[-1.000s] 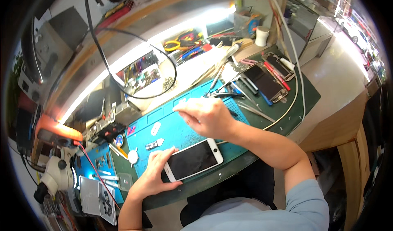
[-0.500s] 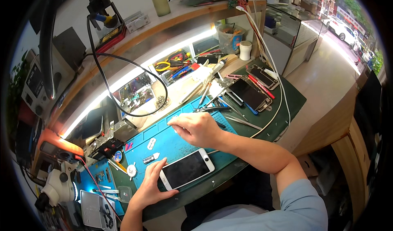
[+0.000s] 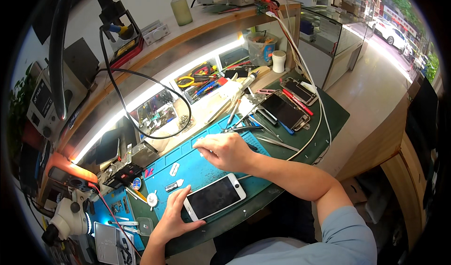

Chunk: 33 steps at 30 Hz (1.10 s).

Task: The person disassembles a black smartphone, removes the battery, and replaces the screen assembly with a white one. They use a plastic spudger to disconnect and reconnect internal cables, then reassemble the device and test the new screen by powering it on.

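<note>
A white-framed smartphone (image 3: 213,197) with a dark screen lies face up, aslant, at the near edge of the blue work mat (image 3: 162,159). Around its left end is my left hand (image 3: 173,218), fingers at the top edge and thumb at the lower edge. My right hand (image 3: 228,151) hovers over the mat beyond the phone, thumb and fingertips pinched together. A tiny pale bit shows at those fingertips, too small to name. On the mat left of the phone lie a small tube (image 3: 174,185) and a white oval piece (image 3: 174,169).
A white cable (image 3: 322,106) hangs from the shelf and passes under my right forearm. Pliers (image 3: 242,128), tweezers (image 3: 278,143) and an opened phone screen (image 3: 285,111) lie beyond it. An orange multimeter (image 3: 70,173) and a microscope (image 3: 70,213) stand at left. A black cord (image 3: 188,100) loops above the bench.
The whole view has shifted slightly. Both hands keep nearly the same pose, and the phone stays in place under my left hand.
</note>
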Motion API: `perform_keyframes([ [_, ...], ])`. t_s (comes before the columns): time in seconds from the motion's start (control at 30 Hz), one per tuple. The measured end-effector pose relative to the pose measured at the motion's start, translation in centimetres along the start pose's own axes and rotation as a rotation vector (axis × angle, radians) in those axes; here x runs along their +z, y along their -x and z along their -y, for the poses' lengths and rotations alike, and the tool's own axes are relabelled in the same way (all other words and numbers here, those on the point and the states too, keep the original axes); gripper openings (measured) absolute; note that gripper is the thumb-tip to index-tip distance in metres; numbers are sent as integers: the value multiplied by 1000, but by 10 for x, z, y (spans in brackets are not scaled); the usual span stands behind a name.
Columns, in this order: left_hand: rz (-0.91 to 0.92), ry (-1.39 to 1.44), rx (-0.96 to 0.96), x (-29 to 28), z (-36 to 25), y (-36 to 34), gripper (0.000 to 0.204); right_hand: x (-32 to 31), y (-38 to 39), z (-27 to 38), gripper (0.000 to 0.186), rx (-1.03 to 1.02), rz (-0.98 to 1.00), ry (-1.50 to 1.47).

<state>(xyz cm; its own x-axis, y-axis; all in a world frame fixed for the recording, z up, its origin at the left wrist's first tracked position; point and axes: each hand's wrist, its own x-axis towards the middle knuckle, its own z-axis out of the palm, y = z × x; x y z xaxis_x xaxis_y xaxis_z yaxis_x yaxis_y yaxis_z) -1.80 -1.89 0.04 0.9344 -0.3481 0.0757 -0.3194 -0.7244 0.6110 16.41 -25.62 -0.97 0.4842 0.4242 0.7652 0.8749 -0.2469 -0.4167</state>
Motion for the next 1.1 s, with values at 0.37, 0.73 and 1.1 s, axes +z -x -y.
perform_keyframes([
  [0.37, -5, 4, 31, 1, 2, 0, 105, 0, 1, -1, 13, -9, 10, 25],
  [0.73, 1, 5, 50, 1, 4, 0, 114, 3, 5, -7, 11, 19, 78, 66],
  [1.1, -1, -12, 52, 2, 5, 1, 114, 4, 8, -8, 11, 80, 190, 148],
])
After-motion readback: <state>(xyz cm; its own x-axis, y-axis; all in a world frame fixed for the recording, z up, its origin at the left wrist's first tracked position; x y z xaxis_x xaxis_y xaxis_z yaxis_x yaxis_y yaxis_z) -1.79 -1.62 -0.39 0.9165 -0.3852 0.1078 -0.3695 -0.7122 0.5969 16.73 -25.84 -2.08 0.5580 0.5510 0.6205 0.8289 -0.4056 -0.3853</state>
